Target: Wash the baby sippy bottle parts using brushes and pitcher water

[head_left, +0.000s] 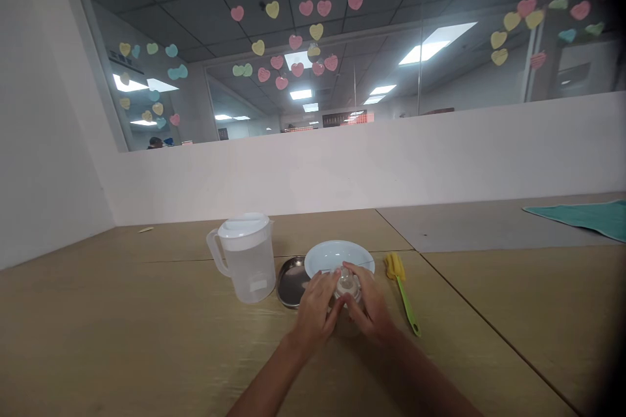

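Note:
Both hands are wrapped round a baby bottle (347, 283) with a clear domed top, upright over the table. My left hand (315, 305) grips its left side, and my right hand (369, 303) grips the right, with the thumbs close together in front. Fingers hide much of the bottle's body. Just behind it sits a pale blue bowl (337, 249), partly covered by the hands. A dark metal tray (292, 283) lies to the left, its right end out of sight. To the right rests a bottle brush (402, 290) with a yellow sponge head and green handle.
A translucent lidded pitcher (252, 267) stands left of the tray, its handle facing left. A teal cloth (587, 218) lies at the far right on a grey surface. Behind the wooden table (147, 326) runs a white wall (317, 169) below a window with heart-shaped notes.

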### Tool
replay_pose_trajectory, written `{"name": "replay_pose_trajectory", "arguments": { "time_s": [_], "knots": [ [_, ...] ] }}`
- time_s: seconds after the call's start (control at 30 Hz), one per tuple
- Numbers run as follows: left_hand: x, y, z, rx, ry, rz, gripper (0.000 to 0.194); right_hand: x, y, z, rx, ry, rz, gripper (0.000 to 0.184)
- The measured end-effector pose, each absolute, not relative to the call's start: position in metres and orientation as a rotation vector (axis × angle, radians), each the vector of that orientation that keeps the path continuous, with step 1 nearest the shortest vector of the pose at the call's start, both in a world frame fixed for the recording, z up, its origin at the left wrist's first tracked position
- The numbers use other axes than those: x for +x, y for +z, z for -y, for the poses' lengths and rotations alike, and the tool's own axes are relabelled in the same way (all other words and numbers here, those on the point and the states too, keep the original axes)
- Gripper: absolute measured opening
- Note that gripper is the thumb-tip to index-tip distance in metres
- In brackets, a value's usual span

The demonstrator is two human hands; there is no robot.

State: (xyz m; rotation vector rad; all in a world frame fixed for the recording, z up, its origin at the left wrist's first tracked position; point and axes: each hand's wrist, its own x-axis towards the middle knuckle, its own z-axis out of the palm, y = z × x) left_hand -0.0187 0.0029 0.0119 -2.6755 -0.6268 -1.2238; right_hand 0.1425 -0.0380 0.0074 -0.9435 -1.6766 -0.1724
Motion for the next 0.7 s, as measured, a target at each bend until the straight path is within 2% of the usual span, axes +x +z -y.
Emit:
{"name": "replay_pose_trajectory", "arguments": {
  "time_s": [0.27,0.7],
  "knots": [
    [-0.018,0.000,-0.004,-2.736,-1.289,0.681,0.062,0.143,0.002,0.031,-1.052,-0.218,1.546,0.036],
    [-0.014,-0.002,0.003,-2.778,-1.538,0.775,0.055,0.140,0.000,0.030,-1.073,-0.136,1.522,0.036]
  ]
}}
